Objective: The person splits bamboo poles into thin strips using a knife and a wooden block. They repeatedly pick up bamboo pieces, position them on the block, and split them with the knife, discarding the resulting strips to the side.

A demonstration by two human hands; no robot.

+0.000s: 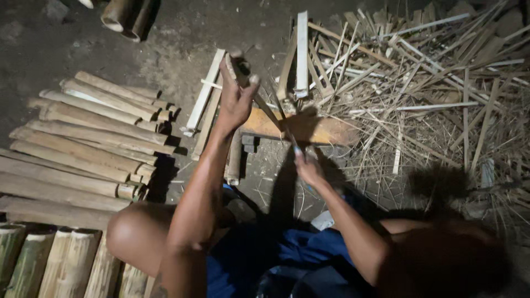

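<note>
My left hand [236,95] is raised over the ground and closed around the dark handle of a long knife [271,115]. The blade slants down to the right toward my right hand [307,167]. That hand pinches the end of a thin bamboo strip [298,150] just below the blade's tip. Both meet in front of an orange-brown wooden block [324,129] lying on the dirt floor. My bare knee [135,232] and blue shorts fill the lower middle.
Stacked bamboo poles [83,143] lie at left, with greenish split halves [49,259] at the bottom left. Pale bamboo slats [203,98] lie by the block. A loose heap of thin strips and shavings [425,88] covers the right. Bamboo tubes [126,15] rest at the top.
</note>
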